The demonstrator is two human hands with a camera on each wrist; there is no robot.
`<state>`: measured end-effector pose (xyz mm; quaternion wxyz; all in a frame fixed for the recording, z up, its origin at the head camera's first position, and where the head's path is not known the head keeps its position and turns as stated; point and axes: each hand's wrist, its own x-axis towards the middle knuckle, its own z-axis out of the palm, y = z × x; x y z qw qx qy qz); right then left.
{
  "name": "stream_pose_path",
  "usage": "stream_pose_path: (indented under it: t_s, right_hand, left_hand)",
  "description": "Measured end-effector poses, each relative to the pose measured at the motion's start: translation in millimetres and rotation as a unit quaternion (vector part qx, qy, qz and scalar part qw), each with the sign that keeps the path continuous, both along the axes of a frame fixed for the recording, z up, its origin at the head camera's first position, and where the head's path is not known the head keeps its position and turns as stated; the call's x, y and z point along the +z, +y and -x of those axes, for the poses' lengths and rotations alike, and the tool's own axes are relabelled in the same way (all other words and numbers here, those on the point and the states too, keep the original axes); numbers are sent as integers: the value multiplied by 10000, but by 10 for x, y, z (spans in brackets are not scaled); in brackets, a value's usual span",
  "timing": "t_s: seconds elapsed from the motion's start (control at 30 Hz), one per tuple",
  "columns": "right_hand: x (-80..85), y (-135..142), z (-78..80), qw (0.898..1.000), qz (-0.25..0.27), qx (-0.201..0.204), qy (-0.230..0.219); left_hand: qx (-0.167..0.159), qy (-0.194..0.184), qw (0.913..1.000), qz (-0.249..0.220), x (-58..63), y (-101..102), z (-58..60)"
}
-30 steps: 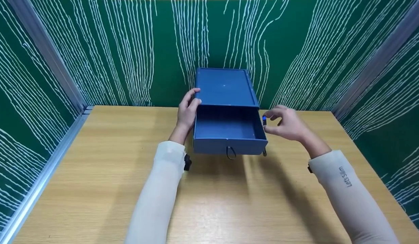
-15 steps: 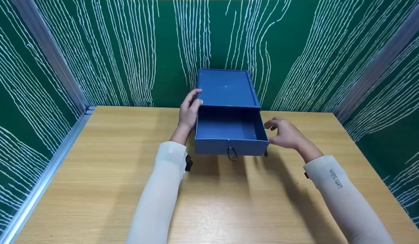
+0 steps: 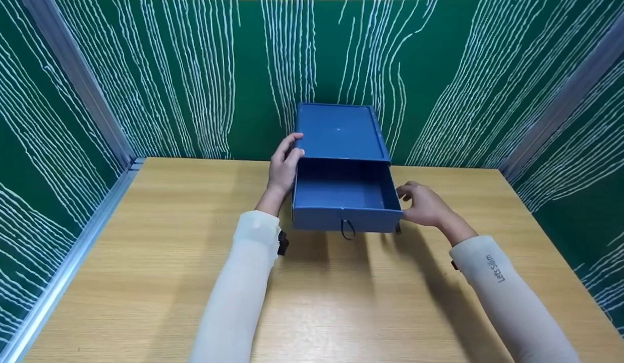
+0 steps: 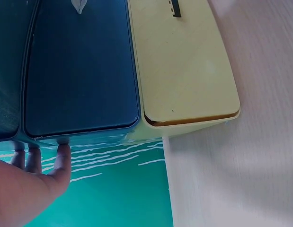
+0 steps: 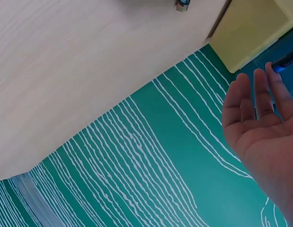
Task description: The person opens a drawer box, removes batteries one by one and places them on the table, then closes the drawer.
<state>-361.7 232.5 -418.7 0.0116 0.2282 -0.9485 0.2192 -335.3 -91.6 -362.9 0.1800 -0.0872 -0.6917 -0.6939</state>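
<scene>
A stacked drawer unit stands at the back of the table, blue above and yellow at the bottom. Its top drawer is pulled out; the part of its inside that shows holds nothing. My left hand rests against the unit's left side, fingertips touching its wall in the left wrist view. Beside the drawer's right wall, my right hand pinches a black battery with a blue end. In the head view the battery is hidden.
A small battery-like cylinder lies on the wooden table. A dark loop hangs from the drawer front. Green walls with white lines enclose the back and sides, with metal posts at the corners.
My right hand has moved down and slightly toward me alongside the drawer, so the battery is no longer visible in the head view. My left hand stays against the unit.
</scene>
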Motion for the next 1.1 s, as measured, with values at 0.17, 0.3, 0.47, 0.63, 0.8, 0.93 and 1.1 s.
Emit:
stream_pose_path:
  t_s: [0.17, 0.3, 0.47, 0.63, 0.8, 0.93, 1.1]
  right_hand:
    - [-62, 23, 14, 9999, -40, -88, -98]
    - [-134, 41, 40, 9999, -69, -78, -69]
    - [-240, 61, 80, 9997, -161, -119, -157]
    - [-314, 64, 99, 9992, -237, -211, -262]
    - [-362, 67, 108, 9981, -386, -326, -365]
    - [-412, 76, 116, 9966, -600, -387, -421]
    - [-456, 79, 121, 9947, -827, -442, -414]
  left_hand:
    - [-24, 14, 10000, -66, 0, 8, 7]
    - [-41, 37, 9999, -145, 1, 11, 11]
    - [-32, 36, 9999, -123, 1, 10, 6]
    - [-73, 72, 9999, -121, 2, 7, 6]
    - [-80, 35, 9999, -85, 2, 3, 6]
    - [-35, 39, 10000, -28, -1, 2, 10]
    - [-7, 39, 10000, 9, -7, -3, 20]
